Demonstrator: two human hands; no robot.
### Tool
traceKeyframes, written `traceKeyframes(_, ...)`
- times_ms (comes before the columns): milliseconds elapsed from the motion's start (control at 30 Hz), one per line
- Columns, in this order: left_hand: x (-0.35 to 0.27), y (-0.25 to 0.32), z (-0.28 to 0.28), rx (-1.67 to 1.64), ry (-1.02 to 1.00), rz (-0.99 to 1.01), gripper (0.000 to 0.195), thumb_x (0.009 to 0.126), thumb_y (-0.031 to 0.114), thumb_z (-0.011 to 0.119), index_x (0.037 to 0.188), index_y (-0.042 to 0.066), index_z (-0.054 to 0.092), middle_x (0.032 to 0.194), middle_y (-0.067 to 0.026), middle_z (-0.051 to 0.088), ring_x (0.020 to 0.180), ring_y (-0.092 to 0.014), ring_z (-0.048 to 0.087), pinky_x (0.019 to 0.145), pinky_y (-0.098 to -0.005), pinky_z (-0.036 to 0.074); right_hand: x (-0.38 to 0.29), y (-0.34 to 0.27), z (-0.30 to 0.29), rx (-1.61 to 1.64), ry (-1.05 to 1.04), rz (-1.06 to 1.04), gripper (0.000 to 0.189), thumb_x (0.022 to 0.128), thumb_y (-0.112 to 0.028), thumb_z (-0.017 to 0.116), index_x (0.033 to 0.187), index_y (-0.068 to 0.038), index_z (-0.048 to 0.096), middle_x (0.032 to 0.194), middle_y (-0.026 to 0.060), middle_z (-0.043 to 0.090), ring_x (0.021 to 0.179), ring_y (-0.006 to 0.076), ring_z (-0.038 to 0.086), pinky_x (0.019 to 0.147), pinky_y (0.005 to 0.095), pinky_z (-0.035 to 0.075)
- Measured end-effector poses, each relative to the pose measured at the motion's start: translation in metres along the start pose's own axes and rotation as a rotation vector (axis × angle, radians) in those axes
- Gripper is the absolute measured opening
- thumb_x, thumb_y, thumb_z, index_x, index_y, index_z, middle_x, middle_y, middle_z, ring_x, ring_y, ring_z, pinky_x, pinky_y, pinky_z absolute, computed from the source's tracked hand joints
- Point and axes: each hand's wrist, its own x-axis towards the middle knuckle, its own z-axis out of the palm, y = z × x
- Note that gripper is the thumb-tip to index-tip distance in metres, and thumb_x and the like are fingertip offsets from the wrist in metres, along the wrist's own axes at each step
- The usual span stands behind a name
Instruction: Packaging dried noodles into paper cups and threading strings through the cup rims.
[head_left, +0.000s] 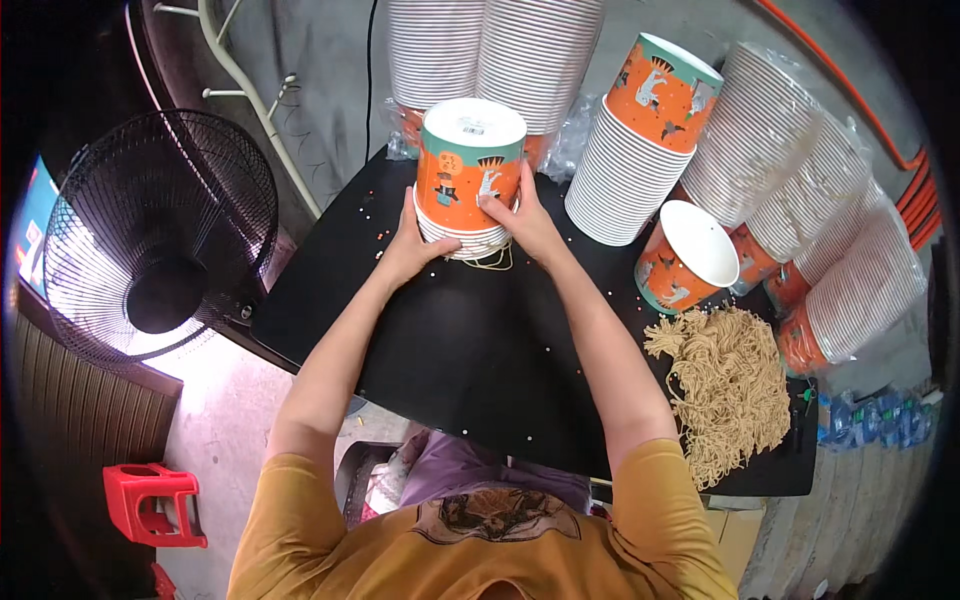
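Note:
A short stack of orange and green printed paper buckets (466, 180), bottoms up, stands at the far middle of the black table. Tan cord loops show at its lower rims. My left hand (420, 244) holds the stack at its lower left, thumb across the white rims. My right hand (525, 217) grips its right side, thumb on the printed wall of the top bucket. To the right, a taller stack of white-rimmed buckets (630, 172) carries an orange bucket on top. A single bucket (679, 259) leans with its white mouth up, beside a heap of tan cords (731, 390).
Plastic-wrapped bucket stacks (862, 277) line the table's right side; more tall stacks (435, 52) stand at the back. Small white and orange bits dot the black tabletop (480, 345). A black fan (165, 292) stands left, a red plastic stool (154, 502) lower left.

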Motion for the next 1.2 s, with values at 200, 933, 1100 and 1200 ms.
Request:
traceKeyframes(200,-0.002,0.003,0.012,0.085,0.065,-0.006,0.123,0.069,0.032,0.085,0.149,-0.006,0.001,0.153,-0.0251,0.019,0.143,-0.032,0.023,0.116,-0.0363,0.024,0.002,0.035,0.003,-0.085,0.161,-0.036,0.105,0.078,-0.038,0.076,0.149,0.004,0.01,0.146,0.0262,0.033,0.134,0.0325,0.039,0.108,0.0392,0.035)
traceKeyframes(933,-0.003,0.02,0.001,0.175,-0.019,-0.05,0.114,0.071,0.044,0.082,0.151,0.002,0.013,0.15,-0.0234,0.024,0.141,-0.034,0.025,0.115,-0.0423,0.024,-0.019,0.023,-0.005,-0.138,0.311,0.028,0.096,0.078,-0.039,0.077,0.146,0.002,0.023,0.142,0.0283,0.031,0.127,0.0363,0.041,0.104,0.0444,0.038)
traceKeyframes(1100,0.006,-0.004,0.009,0.133,0.077,-0.006,0.115,0.068,0.046,0.082,0.149,0.0,0.015,0.149,-0.025,0.029,0.139,-0.037,0.03,0.114,-0.0422,0.027,0.009,-0.011,-0.028,-0.253,0.235,-0.057,0.102,0.076,-0.044,0.076,0.148,0.001,0.02,0.144,0.0295,0.029,0.129,0.0392,0.039,0.107,0.0458,0.035)
traceKeyframes(1200,0.005,0.001,0.012,0.181,0.071,0.001,0.117,0.067,0.049,0.081,0.149,0.0,0.014,0.148,-0.0256,0.032,0.137,-0.038,0.034,0.113,-0.0421,0.027,0.038,-0.059,-0.03,-0.515,0.099,-0.128,0.106,0.073,-0.053,0.075,0.149,-0.002,0.022,0.148,0.0301,0.026,0.136,0.042,0.031,0.111,0.0465,0.031)
